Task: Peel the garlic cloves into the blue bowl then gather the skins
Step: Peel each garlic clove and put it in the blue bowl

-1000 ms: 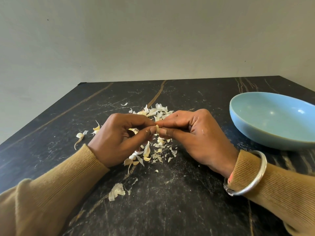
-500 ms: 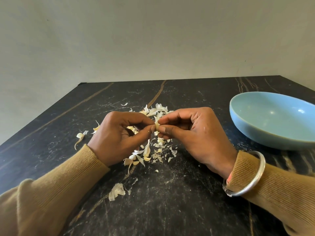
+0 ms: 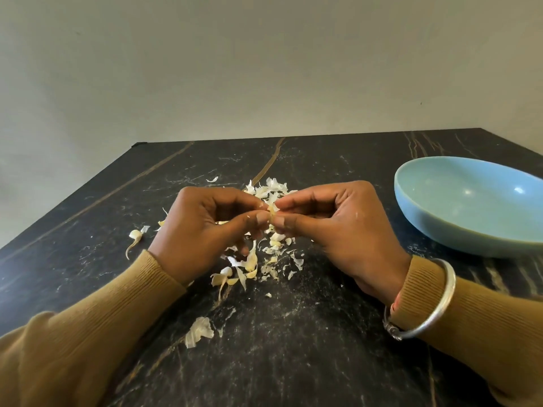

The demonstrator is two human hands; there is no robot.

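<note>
A black marble table [image 3: 293, 362] holds a blue bowl [image 3: 435, 221] at the right, well apart from the hands. The left hand [image 3: 202, 230] and right hand [image 3: 338, 230] meet, fingertips pinching one garlic clove [image 3: 272, 213] between them above scattered garlic skins [image 3: 258, 259]. No writing shows.

Two bare hands in mustard-brown knit sleeves, with a silver bangle on one wrist.
The left sleeve [image 3: 88, 327] and right sleeve [image 3: 476, 312] were fine-ribbed knit, and their tighter ribbed cuffs ended at the wrists of the left hand [image 3: 202, 230] and right hand [image 3: 338, 227]. A smooth silver bangle [image 3: 440, 304] with a small knobbed end circled the right cuff, and a thin pink strip showed beneath that cuff.
</note>
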